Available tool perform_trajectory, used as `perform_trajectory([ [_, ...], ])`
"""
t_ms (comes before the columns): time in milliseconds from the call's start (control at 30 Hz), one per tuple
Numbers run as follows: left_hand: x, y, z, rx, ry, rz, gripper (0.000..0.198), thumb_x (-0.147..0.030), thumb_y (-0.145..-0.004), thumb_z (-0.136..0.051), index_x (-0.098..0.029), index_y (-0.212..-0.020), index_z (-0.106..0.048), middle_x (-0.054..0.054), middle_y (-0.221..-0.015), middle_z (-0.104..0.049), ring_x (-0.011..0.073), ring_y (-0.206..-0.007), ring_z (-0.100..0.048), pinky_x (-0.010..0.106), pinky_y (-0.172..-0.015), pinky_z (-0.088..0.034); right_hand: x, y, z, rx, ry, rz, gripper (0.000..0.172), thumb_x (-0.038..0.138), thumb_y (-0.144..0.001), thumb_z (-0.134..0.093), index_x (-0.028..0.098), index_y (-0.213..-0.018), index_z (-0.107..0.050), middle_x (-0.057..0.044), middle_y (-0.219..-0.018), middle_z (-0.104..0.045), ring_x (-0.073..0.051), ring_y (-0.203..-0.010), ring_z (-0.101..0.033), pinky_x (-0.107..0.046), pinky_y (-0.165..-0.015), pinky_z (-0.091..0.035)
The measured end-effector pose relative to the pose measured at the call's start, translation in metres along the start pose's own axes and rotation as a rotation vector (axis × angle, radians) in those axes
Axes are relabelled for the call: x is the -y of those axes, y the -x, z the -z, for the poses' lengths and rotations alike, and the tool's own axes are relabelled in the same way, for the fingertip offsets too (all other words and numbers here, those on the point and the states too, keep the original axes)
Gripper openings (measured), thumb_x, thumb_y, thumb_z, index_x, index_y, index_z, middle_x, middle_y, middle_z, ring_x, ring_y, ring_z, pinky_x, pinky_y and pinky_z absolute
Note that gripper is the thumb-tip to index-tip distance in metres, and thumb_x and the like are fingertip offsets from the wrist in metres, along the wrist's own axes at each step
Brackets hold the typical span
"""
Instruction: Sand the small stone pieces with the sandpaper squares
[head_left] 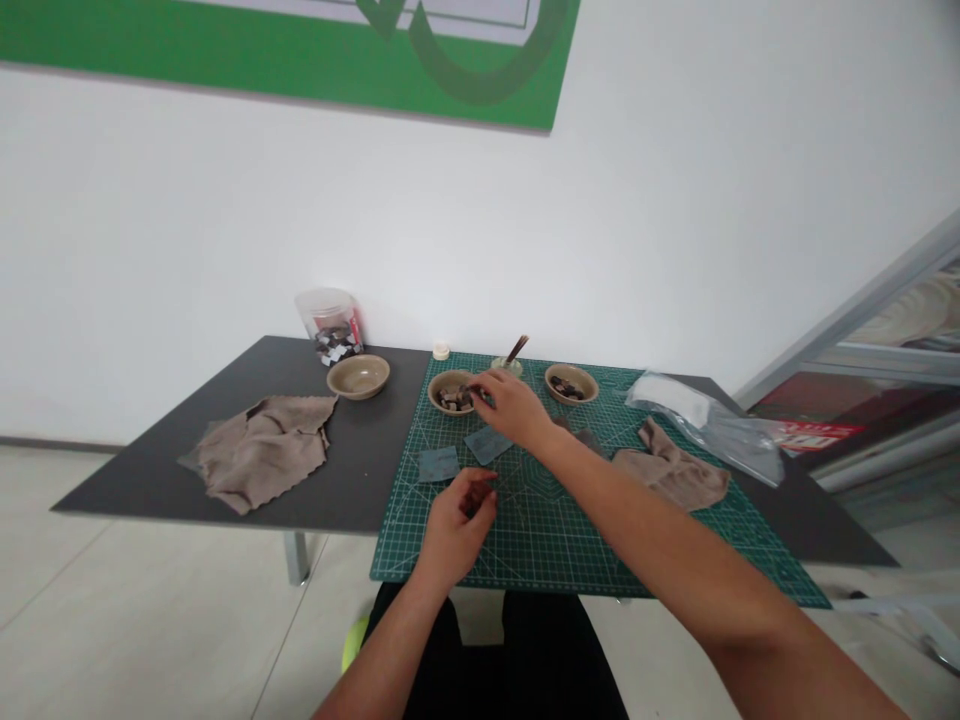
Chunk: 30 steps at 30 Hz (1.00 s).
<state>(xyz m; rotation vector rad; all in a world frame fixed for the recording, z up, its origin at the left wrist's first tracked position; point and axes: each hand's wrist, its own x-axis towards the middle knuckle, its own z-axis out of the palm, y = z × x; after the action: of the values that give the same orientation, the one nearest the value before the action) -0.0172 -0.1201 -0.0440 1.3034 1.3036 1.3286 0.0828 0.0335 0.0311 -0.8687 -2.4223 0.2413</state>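
My right hand [510,405] reaches over the right rim of a tan bowl [433,400]. Its thumb and fingertips pinch together at something small and dark. Small brown and dark pieces [452,399] lie in that bowl. My left hand [463,515] hovers above or rests on the green cutting mat [525,560], fingers curled inward; what they hold, if anything, is hidden. Between the hands lie two bluish, see-through flat pieces, one at the left [438,464] and one partly under my right hand [486,444].
Another tan bowl [573,398] holds dark pieces; a third [359,392] stands left. Behind are a clear tub [334,330], a small jar [507,367] with thin brown sticks, and a white cap [441,351]. Brown cloths [266,455] lie on both sides, a plastic bag [720,430] at right.
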Motion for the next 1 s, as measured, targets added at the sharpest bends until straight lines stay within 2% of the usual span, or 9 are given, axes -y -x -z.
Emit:
perform_trajectory([
  [100,0.0,0.0,0.0,-0.012,-0.026,-0.006,0.019,-0.029,-0.086,-0.055,-0.02,-0.101,-0.062,-0.001,-0.073,-0.058,0.0136,-0.065,-0.055,0.025,-0.061,-0.043,0.012,-0.034,-0.024,0.163,0.078,-0.036,0.022,0.021,-0.091,-0.048,0.016,-0.106,-0.064,-0.011,-0.109,-0.064,-0.023,-0.107,-0.055,-0.035,-0.097,-0.038],
  [200,-0.004,0.001,0.001,-0.011,-0.046,-0.015,0.019,-0.029,-0.085,-0.054,-0.02,-0.099,-0.062,-0.001,-0.07,-0.058,0.0132,-0.063,-0.054,0.025,-0.058,-0.042,0.01,-0.055,-0.045,0.29,0.128,-0.122,0.026,0.027,-0.089,-0.052,0.015,-0.11,-0.064,-0.013,-0.115,-0.064,-0.024,-0.111,-0.055,-0.035,-0.098,-0.039],
  [367,-0.011,0.001,0.002,0.0,-0.051,-0.023,0.018,-0.026,-0.083,-0.054,-0.019,-0.097,-0.063,-0.002,-0.069,-0.057,0.0129,-0.061,-0.053,0.024,-0.057,-0.041,-0.003,-0.065,-0.063,0.366,0.159,-0.141,0.029,0.03,-0.089,-0.05,0.012,-0.102,-0.068,-0.018,-0.114,-0.067,-0.028,-0.111,-0.058,-0.037,-0.099,-0.039],
  [533,-0.01,0.002,0.002,0.012,-0.036,-0.014,0.018,-0.024,-0.084,-0.053,-0.019,-0.098,-0.062,-0.002,-0.071,-0.058,0.0132,-0.064,-0.054,0.024,-0.059,-0.041,-0.011,-0.069,-0.065,0.41,0.166,-0.177,0.032,0.036,-0.087,-0.053,0.014,-0.106,-0.066,-0.015,-0.121,-0.065,-0.027,-0.114,-0.057,-0.036,-0.098,-0.04],
  [700,-0.007,0.002,0.001,0.021,-0.03,-0.028,0.018,-0.025,-0.085,-0.052,-0.019,-0.1,-0.061,-0.001,-0.074,-0.058,0.0133,-0.066,-0.054,0.024,-0.06,-0.041,-0.009,-0.07,-0.07,0.383,0.172,-0.267,0.034,0.041,-0.085,-0.051,0.018,-0.109,-0.061,-0.014,-0.121,-0.064,-0.03,-0.113,-0.057,-0.043,-0.094,-0.042],
  [867,-0.007,0.002,0.002,0.014,-0.018,-0.021,0.018,-0.025,-0.085,-0.053,-0.019,-0.099,-0.062,-0.001,-0.073,-0.059,0.0133,-0.066,-0.054,0.024,-0.06,-0.041,-0.005,-0.067,-0.07,0.289,0.161,-0.337,0.03,0.036,-0.083,-0.054,0.017,-0.105,-0.058,-0.013,-0.103,-0.069,-0.029,-0.1,-0.062,-0.043,-0.09,-0.041],
  [933,-0.007,0.002,0.003,0.012,-0.016,-0.015,0.019,-0.025,-0.085,-0.053,-0.019,-0.1,-0.062,-0.001,-0.073,-0.059,0.0132,-0.065,-0.054,0.024,-0.059,-0.041,-0.004,-0.066,-0.064,0.209,0.134,-0.374,0.028,0.036,-0.082,-0.055,0.018,-0.104,-0.057,-0.01,-0.098,-0.07,-0.028,-0.098,-0.062,-0.043,-0.09,-0.041],
  [1000,-0.007,0.002,0.003,0.007,-0.001,-0.008,0.019,-0.025,-0.085,-0.053,-0.019,-0.1,-0.062,0.0,-0.073,-0.059,0.0134,-0.065,-0.054,0.024,-0.059,-0.041,-0.001,-0.064,-0.053,0.051,0.027,-0.418,0.025,0.035,-0.08,-0.057,0.02,-0.1,-0.057,-0.007,-0.096,-0.07,-0.025,-0.096,-0.062,-0.041,-0.088,-0.041],
])
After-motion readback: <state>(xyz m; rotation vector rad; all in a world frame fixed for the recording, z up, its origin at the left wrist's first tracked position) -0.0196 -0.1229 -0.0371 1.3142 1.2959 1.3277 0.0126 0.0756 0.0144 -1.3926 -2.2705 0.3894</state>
